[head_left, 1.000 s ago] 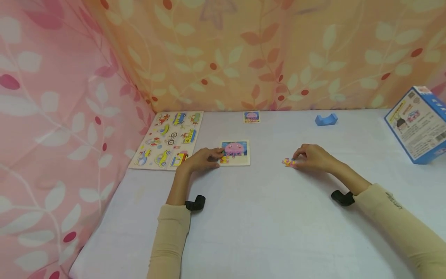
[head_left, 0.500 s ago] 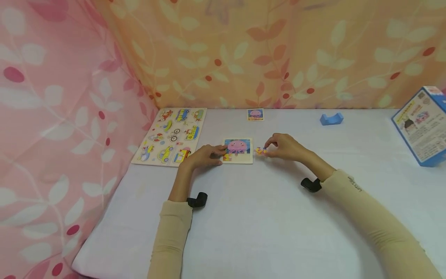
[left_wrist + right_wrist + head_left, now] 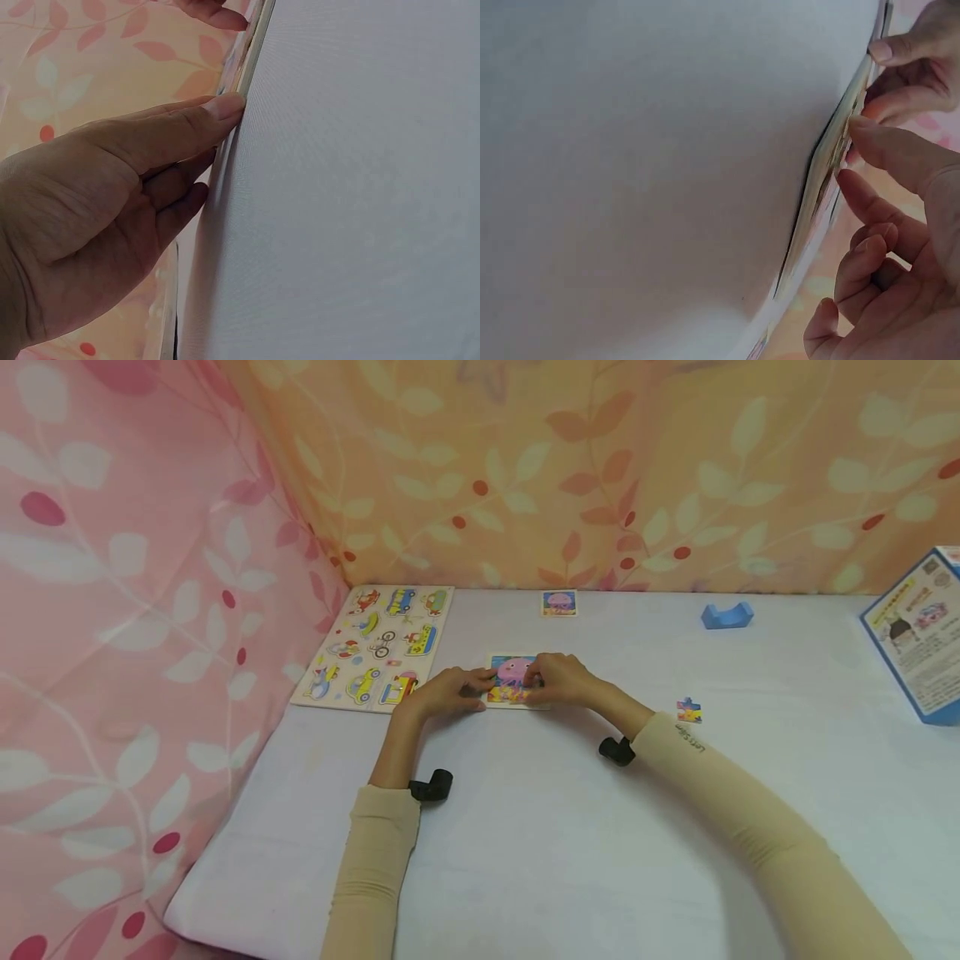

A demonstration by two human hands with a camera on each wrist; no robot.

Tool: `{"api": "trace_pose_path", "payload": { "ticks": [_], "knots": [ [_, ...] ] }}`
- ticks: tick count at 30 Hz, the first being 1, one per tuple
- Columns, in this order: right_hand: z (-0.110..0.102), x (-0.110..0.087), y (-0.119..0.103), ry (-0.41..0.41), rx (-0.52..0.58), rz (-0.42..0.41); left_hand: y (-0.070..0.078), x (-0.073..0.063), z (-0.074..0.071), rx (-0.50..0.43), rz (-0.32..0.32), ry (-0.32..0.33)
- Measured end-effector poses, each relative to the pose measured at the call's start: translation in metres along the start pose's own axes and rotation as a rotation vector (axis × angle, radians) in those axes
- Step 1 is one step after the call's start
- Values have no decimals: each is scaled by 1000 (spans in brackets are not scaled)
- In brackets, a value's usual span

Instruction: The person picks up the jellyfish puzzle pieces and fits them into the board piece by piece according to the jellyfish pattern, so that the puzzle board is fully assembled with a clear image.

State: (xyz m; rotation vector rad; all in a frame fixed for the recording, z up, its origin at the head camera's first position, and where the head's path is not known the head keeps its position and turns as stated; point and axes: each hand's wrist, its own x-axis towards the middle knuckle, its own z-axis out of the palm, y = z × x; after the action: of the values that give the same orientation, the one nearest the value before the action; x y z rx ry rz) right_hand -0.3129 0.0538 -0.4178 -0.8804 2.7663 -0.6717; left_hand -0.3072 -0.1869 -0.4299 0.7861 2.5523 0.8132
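Observation:
A small square jigsaw puzzle [image 3: 513,670] with a pink jellyfish picture in a pale frame lies flat on the table. My left hand [image 3: 450,690] holds its left edge, thumb at the near side and fingers on top; the left wrist view shows the thumb against the frame's edge [image 3: 253,60]. Over the puzzle's right part, my right hand [image 3: 564,680] pinches a jigsaw piece between thumb and index finger; the piece is mostly hidden by the fingers. A loose jigsaw piece [image 3: 689,710] in blue, pink and yellow lies farther right, near the right forearm.
A wooden vehicle puzzle board [image 3: 375,647] lies to the left. At the back are a small jellyfish card [image 3: 558,602] and a blue curved holder [image 3: 727,616]. A blue-and-white box [image 3: 918,635] stands at the right. Patterned curtains [image 3: 480,477] border the table.
My right hand has carried the pinched piece leftward from the open table onto the puzzle. The loose piece at the right has come into view. My left hand keeps its hold.

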Motion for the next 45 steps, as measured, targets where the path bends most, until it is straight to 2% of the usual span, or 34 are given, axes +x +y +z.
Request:
{"api": "trace_pose_path", "payload": {
  "ticks": [6, 10, 13, 20, 27, 32, 39, 45],
  "knots": [
    [2, 2, -2, -10, 5, 23, 2, -2, -2, -2, -10, -5],
    [2, 5, 1, -33, 99, -11, 3, -3, -3, 8, -27, 5],
    [1, 8, 4, -76, 154, -35, 2, -2, -3, 7, -12, 1],
    [2, 13, 7, -148, 110, -47, 2, 0, -1, 2, -7, -3],
    [1, 19, 8, -179, 128, 24, 0, 2, -2, -8, -11, -9],
    [1, 25, 12, -202, 167, 36, -1, 2, -2, -21, -20, -13],
    [1, 25, 14, -186, 224, 28, 1, 0, -2, -34, -12, -4],
    [-8, 12, 26, -132, 319, 1, 0, 1, 0, -11, -28, -13]
  ]
}}
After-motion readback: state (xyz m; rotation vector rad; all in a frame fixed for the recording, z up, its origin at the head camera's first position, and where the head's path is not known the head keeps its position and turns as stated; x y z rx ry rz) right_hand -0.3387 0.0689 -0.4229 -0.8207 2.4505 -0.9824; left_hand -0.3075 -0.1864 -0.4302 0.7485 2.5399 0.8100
